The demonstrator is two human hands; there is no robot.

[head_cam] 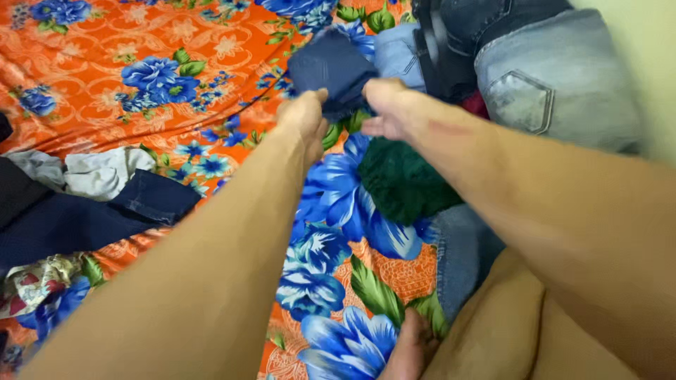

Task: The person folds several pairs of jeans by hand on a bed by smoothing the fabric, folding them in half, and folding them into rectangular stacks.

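Mid-lift on a small dark blue cloth (331, 70), pinched from both sides: left hand (304, 119) closed on its lower left edge, right hand (386, 105) closed on the lower right, cloth hanging bunched just above the bed. Probably the start of sorting or folding; next calls for pulling the edges apart to spread it flat (judging only from the grip). Underneath, a bedsheet (141, 42) in orange with big blue flowers. Beyond the hands, a heap of jeans (556, 84); below the right wrist, a dark green garment (401, 183). At left, navy trousers (77, 222) and a grey cloth (91, 172). Pale wall (651, 63) at far right.
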